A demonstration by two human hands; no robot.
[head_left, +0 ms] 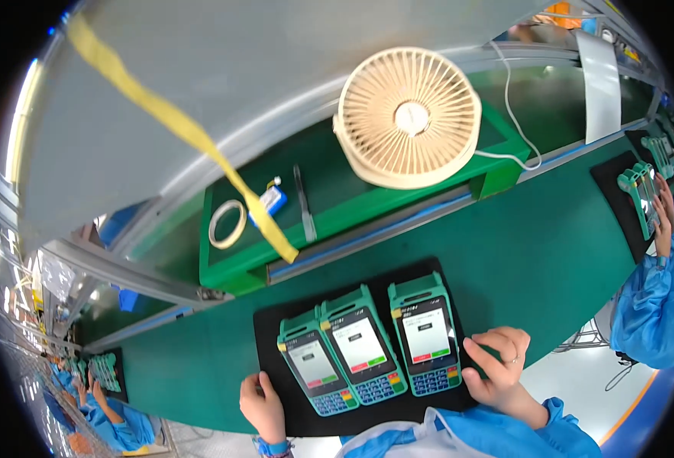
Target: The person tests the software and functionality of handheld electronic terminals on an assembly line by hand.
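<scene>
Three teal handheld payment terminals lie face up on a black mat [276,424], with lit screens and number keypads. The left terminal [314,364] and the middle terminal [360,343] sit side by side, touching. A narrow gap parts them from the right terminal [425,336]. My left hand [263,408] rests by the mat's left edge, fingers loosely bent and holding nothing visible. Beside the right terminal is my right hand [501,366], thumb and fingers apart, a ring on one finger. Its fingertips are close to the terminal's right side; whether they touch it I cannot tell.
A green shelf [337,217] behind the mat carries a cream fan [409,118], a tape roll [227,224] and a dark pen-like tool [304,202]. A yellow strip [192,133] hangs in front. Co-workers in blue sleeves [650,313] handle similar terminals at both sides.
</scene>
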